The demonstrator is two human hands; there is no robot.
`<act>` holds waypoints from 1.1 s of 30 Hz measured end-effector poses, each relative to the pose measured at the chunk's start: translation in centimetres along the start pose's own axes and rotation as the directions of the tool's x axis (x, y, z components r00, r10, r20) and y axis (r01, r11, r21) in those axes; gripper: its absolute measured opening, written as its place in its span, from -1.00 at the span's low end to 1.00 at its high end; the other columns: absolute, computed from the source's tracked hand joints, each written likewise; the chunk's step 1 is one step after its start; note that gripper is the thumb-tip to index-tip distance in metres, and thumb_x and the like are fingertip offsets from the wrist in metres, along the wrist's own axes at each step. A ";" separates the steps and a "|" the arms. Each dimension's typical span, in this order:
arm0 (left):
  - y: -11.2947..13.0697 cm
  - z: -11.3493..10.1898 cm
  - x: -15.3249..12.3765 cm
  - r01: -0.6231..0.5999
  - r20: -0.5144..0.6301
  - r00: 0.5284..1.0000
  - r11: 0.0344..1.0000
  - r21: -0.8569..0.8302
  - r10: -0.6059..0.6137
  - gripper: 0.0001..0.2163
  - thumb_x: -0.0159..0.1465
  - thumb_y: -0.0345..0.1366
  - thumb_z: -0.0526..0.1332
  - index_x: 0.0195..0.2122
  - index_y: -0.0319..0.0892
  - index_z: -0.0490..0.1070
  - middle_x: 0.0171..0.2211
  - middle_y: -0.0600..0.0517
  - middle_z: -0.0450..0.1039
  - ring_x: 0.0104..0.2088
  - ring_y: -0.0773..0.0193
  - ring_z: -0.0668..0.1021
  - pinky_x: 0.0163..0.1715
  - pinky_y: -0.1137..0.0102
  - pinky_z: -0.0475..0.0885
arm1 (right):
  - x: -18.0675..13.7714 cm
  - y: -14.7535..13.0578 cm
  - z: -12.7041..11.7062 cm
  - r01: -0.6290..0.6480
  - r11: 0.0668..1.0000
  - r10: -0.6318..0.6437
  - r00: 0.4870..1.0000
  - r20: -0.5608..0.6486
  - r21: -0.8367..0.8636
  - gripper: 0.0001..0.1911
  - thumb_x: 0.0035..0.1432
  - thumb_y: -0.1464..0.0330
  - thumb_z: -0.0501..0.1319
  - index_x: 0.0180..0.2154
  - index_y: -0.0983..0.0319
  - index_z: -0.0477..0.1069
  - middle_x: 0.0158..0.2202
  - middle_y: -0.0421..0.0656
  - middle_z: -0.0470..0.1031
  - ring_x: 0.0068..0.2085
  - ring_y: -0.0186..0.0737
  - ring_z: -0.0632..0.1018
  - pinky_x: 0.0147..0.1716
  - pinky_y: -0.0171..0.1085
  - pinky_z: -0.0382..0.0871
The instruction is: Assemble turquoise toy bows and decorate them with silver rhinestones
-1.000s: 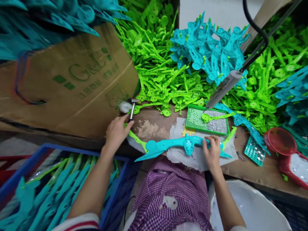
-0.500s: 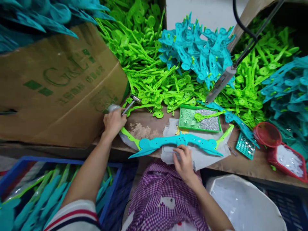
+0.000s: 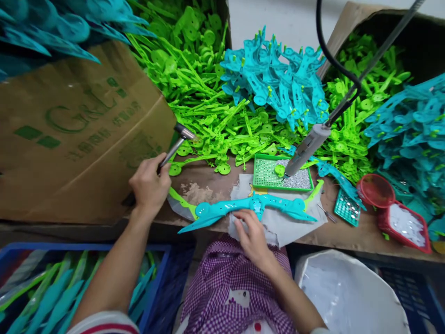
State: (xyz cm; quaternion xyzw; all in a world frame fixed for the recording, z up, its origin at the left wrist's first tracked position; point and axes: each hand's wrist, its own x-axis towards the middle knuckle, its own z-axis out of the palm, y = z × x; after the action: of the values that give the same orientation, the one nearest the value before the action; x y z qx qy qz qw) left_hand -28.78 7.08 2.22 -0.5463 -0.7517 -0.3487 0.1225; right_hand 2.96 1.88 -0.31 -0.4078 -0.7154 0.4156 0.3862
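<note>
My left hand (image 3: 149,183) is closed round the handle of a small hammer (image 3: 177,144), its head raised above the green parts at the back of the bench. In front of me lies a turquoise toy bow (image 3: 225,204), crosswise on the bench, with a lime-green limb (image 3: 184,200) at its left end and another lime-green limb (image 3: 314,195) at its right. Bent fingers of my right hand (image 3: 253,234) press against the bow's near edge by the middle; its fingertips are partly hidden.
A green tray (image 3: 264,174) of small metal screws stands behind the bow, under a hanging electric screwdriver (image 3: 308,148). Lime-green parts (image 3: 208,106) and turquoise parts (image 3: 274,79) are heaped behind. A cardboard box (image 3: 86,125) stands left, a red basket (image 3: 405,227) right, a blue crate (image 3: 163,260) below left.
My left hand has raised the hammer and come nearer to me. My right hand has slid slightly left along the bow. The hanging screwdriver now shows over the screw tray.
</note>
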 end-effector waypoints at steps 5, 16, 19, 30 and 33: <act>6.8 -2.9 -7.8 0.037 0.172 0.985 0.934 -0.354 0.026 -0.67 0.35 -0.19 0.25 0.12 -0.11 0.49 0.02 -0.01 0.58 -0.06 0.17 0.62 0.06 0.22 0.50 | 4.1 -4.7 2.5 0.028 0.951 -0.044 0.998 0.047 0.309 -0.52 0.36 0.17 0.14 0.26 0.11 0.25 0.20 -0.07 0.41 0.16 -0.19 0.48 0.17 -0.15 0.38; 11.7 -0.6 -10.9 -0.261 0.444 0.754 0.840 -0.475 0.485 -0.53 0.35 -0.10 0.22 0.29 0.08 0.28 0.18 -0.08 0.38 0.16 0.00 0.47 0.18 0.08 0.40 | -4.3 -0.5 -6.3 -0.027 0.815 0.320 0.853 -0.412 0.578 -0.72 0.41 0.05 -0.02 -0.16 0.09 0.27 -0.40 -0.28 0.42 -0.40 -0.28 0.56 -0.30 -0.21 0.50; 10.4 4.0 -8.7 -0.316 0.641 0.584 0.866 -0.387 0.499 -0.47 0.36 0.03 0.13 0.28 -0.09 0.28 0.13 -0.17 0.39 0.12 -0.08 0.47 0.13 0.07 0.39 | -5.2 0.4 -9.2 0.011 0.749 0.470 0.695 -0.544 0.662 -0.70 0.38 0.01 0.00 -0.19 0.08 0.21 -0.51 -0.38 0.21 -0.62 -0.42 0.33 -0.56 -0.37 0.30; 10.9 3.8 -8.8 -0.390 0.441 0.799 0.911 -0.138 0.409 -0.65 0.34 -0.23 0.14 0.14 -0.04 0.39 0.10 -0.11 0.44 0.03 -0.07 0.53 0.01 0.07 0.40 | -9.5 5.1 -12.3 -0.123 0.694 0.609 0.627 -0.486 0.710 -0.63 0.33 -0.05 0.06 -0.17 0.10 0.24 -0.54 -0.41 0.26 -0.69 -0.49 0.27 -0.70 -0.45 0.13; 10.7 4.0 -10.4 -0.382 0.271 0.874 0.915 -0.129 0.403 -0.68 0.34 -0.33 0.13 0.12 -0.05 0.40 0.12 -0.08 0.49 0.07 -0.05 0.53 0.11 -0.02 0.31 | -9.7 6.3 -12.1 -0.177 0.703 0.622 0.622 -0.475 0.689 -0.61 0.31 -0.07 0.07 -0.15 0.11 0.26 -0.55 -0.43 0.21 -0.71 -0.51 0.18 -0.73 -0.47 0.06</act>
State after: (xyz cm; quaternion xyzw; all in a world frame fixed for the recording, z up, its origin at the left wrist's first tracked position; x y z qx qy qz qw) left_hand -14.39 3.80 -2.39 -0.7368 -0.6219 -0.2588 0.0586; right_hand 18.97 -1.47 -3.79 -0.5483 -0.2424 0.5123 0.6149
